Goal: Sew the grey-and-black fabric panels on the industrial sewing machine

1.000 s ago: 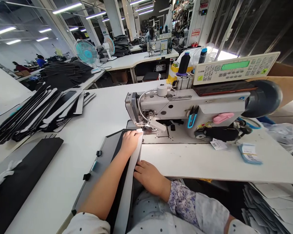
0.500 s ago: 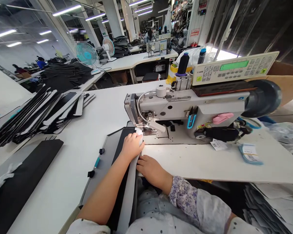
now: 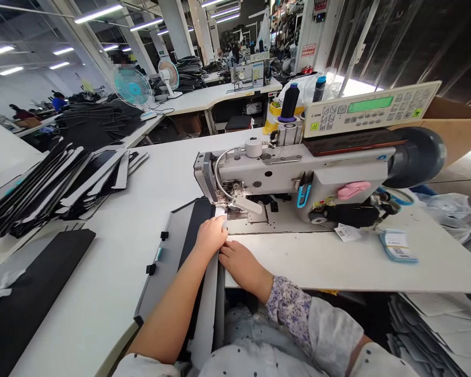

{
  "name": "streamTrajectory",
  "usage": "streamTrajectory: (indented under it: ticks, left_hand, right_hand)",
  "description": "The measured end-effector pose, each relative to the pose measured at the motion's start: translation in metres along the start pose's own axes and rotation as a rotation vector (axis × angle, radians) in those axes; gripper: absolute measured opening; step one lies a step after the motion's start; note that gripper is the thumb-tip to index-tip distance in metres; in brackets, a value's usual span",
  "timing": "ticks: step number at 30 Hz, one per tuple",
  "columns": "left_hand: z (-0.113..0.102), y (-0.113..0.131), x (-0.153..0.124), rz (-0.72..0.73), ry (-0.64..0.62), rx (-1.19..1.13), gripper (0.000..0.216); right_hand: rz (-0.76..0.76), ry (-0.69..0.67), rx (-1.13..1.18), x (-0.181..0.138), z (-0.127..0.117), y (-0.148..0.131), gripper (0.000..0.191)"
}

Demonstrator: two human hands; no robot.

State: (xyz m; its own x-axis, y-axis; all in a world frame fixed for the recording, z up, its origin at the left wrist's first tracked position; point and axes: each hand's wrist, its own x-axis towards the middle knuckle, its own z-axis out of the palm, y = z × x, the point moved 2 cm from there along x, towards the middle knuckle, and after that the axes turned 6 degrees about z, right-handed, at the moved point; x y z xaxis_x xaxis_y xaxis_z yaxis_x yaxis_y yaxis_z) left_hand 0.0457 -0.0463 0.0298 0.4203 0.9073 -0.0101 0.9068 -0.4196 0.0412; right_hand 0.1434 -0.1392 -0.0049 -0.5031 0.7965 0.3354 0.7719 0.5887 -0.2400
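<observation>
Table carries a grey sewing machine. A grey-and-black panel lies over the table's front edge, running to the needle. The left hand presses flat on it, fingers together; the right hand lies flat just beside, fingers outstretched, gripping nothing.

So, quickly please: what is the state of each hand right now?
Left hand: fingers curled on the grey panel near the sewing machine; a grip cannot be told.
Right hand: open, flat against the panel's edge.
</observation>
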Motion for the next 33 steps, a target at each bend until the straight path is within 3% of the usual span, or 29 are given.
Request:
streamTrajectory:
  ticks: [20,28,33]
  left_hand:
    - [-0.012,0.007,-0.007,-0.046,-0.063,-0.038,0.042]
    - [-0.011,0.004,-0.013,0.012,-0.056,-0.005,0.041]
    - [-0.016,0.003,-0.013,0.006,-0.125,0.0,0.04]
  right_hand:
    - [0.033,-0.003,-0.052,0.001,-0.01,-0.004,0.019]
    - [-0.06,-0.037,0.081,-0.03,-0.014,-0.028,0.011]
    - [-0.044,-0.048,0.123,-0.02,-0.017,-0.022,0.018]
